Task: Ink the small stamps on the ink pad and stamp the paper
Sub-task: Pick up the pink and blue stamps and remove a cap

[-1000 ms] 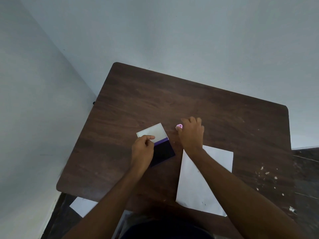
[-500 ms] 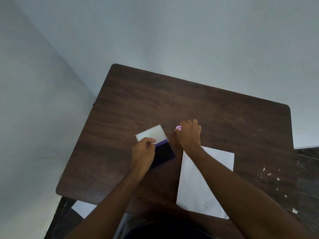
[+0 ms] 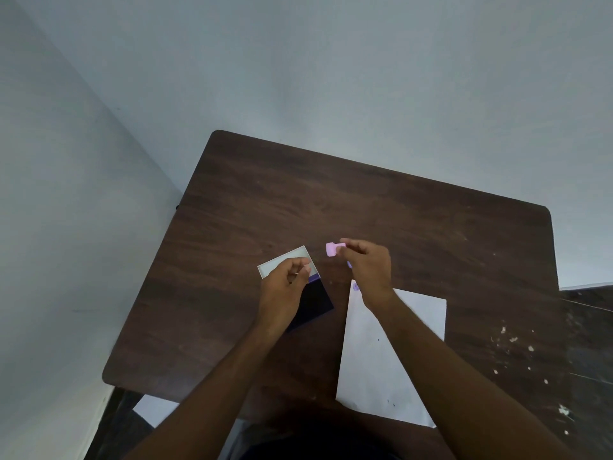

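The stamp (image 3: 331,249), small and pink, is pinched in the right hand's (image 3: 368,270) grip, held above the dark wooden counter (image 3: 331,200) just beyond the ink pad (image 3: 315,302). The left hand (image 3: 285,290) hovers over the pad's open white lid (image 3: 282,260), fingers loosely curled, grasping nothing visible. White paper (image 3: 381,366) lies beside the pad, a purple mark (image 3: 356,287) near its far corner.

On the dark wooden table (image 3: 398,210), the open square ink pad (image 3: 316,302) lies at frame centre, the white paper sheet (image 3: 381,370) to its lower right.
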A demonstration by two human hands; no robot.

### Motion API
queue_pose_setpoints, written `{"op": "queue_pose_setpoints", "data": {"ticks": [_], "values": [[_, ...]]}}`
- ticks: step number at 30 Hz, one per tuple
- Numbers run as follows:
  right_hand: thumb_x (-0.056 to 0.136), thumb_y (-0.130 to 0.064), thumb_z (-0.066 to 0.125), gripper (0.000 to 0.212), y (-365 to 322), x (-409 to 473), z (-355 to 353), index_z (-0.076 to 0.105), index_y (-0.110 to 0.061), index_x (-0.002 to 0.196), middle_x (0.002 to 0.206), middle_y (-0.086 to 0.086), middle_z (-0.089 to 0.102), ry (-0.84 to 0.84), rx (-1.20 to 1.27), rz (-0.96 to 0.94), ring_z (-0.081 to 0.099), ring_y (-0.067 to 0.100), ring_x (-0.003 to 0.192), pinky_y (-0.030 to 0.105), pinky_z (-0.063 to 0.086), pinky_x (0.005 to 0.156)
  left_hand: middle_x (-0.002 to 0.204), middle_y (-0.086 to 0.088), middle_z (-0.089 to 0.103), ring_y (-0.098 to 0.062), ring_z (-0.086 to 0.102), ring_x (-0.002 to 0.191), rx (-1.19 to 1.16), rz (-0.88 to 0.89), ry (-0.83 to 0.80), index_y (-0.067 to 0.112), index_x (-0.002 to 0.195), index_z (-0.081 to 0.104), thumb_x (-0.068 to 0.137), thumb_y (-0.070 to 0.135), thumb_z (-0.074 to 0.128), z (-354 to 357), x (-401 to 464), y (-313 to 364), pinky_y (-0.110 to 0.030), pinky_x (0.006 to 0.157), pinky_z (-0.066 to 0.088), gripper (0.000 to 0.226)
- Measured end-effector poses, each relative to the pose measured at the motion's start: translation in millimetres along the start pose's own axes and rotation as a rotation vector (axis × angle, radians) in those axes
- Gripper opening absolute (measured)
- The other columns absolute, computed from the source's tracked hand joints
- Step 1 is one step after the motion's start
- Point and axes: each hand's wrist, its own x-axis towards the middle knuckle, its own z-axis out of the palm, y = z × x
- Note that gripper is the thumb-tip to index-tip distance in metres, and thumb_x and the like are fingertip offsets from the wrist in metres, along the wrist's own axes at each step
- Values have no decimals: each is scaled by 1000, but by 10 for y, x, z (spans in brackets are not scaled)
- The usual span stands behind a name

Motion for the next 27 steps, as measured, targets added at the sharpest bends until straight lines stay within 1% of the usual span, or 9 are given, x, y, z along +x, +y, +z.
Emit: {"op": "queue_pose_setpoints", "data": {"ticks": [3, 4, 6, 8, 11, 14, 18, 23, 27], "values": [[76, -19, 76, 7, -19, -69, -61, 75, -25, 80, 86, -3, 75, -37, 264, 227, 69, 15, 80, 20, 55, 58, 108, 14, 67, -2, 62, 98, -55, 40, -39, 34, 118, 61, 91, 39, 59, 26, -1, 82, -24, 84, 53, 28], [77, -17, 75, 7, -6, -95, -86, 77, -23, 79, 87, 2, 75, -77, 334, 269, 70, 17, 81, 22, 57, 60, 106, 18, 66, 0, 62, 97, -73, 55, -59, 37, 119, 61, 89, 41, 60, 38, -5, 111, -19, 82, 52, 30], [78, -14, 72, 11, 23, -155, -136, 77, -15, 88, 90, 10, 75, -193, 459, 288, 69, 20, 79, 32, 56, 72, 103, 20, 66, 3, 62, 95, -79, 86, -79, 38, 120, 61, 86, 43, 64, 63, -14, 160, -12, 77, 48, 34], [79, -14, 69, 17, 41, -214, -191, 75, -10, 94, 90, 15, 73, -277, 528, 288, 65, 18, 73, 33, 53, 73, 102, 19, 68, 7, 62, 93, -87, 118, -84, 35, 120, 62, 83, 42, 68, 101, -25, 193, -5, 72, 45, 38], [80, -16, 68, 20, 67, -290, -231, 74, -7, 98, 89, 16, 70, -316, 588, 336, 63, 17, 73, 28, 52, 68, 98, 22, 69, 12, 62, 90, -91, 146, -77, 32, 118, 64, 82, 39, 72, 149, -28, 198, -1, 72, 42, 38], [82, -17, 66, 20, 112, -343, -260, 73, -7, 99, 98, 22, 68, -326, 605, 353, 60, 25, 84, 34, 51, 82, 90, 29, 66, 16, 60, 89, -55, 163, -55, 32, 113, 67, 80, 41, 72, 182, -40, 184, 2, 70, 40, 34], [83, -19, 68, 23, 120, -387, -285, 72, -7, 102, 107, 21, 69, -369, 660, 358, 67, 27, 91, 36, 54, 89, 86, 25, 71, 10, 64, 85, -77, 205, -52, 29, 103, 71, 79, 43, 74, 211, -62, 184, 1, 70, 42, 28], [88, -20, 63, 28, 165, -391, -312, 67, -5, 111, 111, 17, 70, -414, 702, 313, 67, 30, 101, 39, 54, 92, 93, 18, 73, 3, 67, 87, -51, 185, -72, 28, 105, 70, 79, 43, 73, 242, -67, 169, -9, 76, 51, 30], [85, -22, 64, 30, 190, -394, -325, 68, -6, 110, 109, 15, 71, -441, 681, 270, 68, 29, 99, 34, 56, 85, 88, 18, 74, 3, 68, 84, -91, 183, -73, 26, 103, 72, 78, 40, 75, 254, -80, 154, -10, 72, 51, 29]]}}
